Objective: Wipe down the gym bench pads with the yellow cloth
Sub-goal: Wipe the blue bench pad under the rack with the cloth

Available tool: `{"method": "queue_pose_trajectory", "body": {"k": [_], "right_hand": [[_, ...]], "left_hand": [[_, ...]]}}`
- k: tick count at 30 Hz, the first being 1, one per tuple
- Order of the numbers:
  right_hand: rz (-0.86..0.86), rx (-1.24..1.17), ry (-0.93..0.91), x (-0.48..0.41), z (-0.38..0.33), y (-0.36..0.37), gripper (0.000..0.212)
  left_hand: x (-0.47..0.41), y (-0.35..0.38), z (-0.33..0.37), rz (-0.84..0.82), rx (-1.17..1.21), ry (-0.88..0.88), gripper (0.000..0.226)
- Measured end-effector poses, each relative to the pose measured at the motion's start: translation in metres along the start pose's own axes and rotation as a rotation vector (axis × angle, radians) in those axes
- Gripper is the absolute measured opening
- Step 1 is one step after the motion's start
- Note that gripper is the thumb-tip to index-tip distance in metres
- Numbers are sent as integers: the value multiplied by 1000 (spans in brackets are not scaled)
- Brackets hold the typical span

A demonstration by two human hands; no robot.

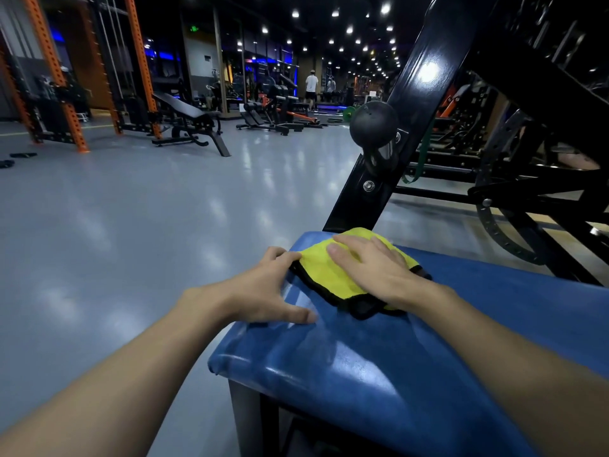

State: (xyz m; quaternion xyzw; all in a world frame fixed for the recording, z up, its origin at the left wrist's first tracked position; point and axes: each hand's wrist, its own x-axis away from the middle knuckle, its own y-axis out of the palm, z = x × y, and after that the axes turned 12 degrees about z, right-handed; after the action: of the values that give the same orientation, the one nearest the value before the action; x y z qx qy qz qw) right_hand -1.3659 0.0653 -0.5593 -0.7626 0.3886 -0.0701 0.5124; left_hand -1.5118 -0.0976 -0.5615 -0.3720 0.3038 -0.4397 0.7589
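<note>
Head view: my left hand (pixel 263 288) rests spread wide on the left edge of the blue bench pad (pixel 362 364), fingertips touching the edge of the yellow cloth (pixel 329 275), probably to brace me and stop it bunching. My right hand (pixel 372 268) lies flat, fingers straight, pressing the cloth onto the pad's far corner beneath the black frame post (pixel 405 103), ready to wipe.
</note>
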Motion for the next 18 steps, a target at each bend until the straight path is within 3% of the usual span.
{"method": "queue_pose_trajectory", "body": {"k": [3, 11, 15, 18], "right_hand": [[-166, 246, -30, -12, 11, 21, 73], [-190, 338, -129, -63, 1, 38, 71], [-45, 258, -94, -83, -4, 37, 70], [-120, 356, -84, -89, -5, 51, 78]], "left_hand": [[1, 1, -6, -1, 13, -25, 106], [-6, 4, -13, -14, -13, 12, 112], [-9, 4, -7, -29, -82, 45, 115], [-8, 2, -6, -45, -72, 56, 99]]}}
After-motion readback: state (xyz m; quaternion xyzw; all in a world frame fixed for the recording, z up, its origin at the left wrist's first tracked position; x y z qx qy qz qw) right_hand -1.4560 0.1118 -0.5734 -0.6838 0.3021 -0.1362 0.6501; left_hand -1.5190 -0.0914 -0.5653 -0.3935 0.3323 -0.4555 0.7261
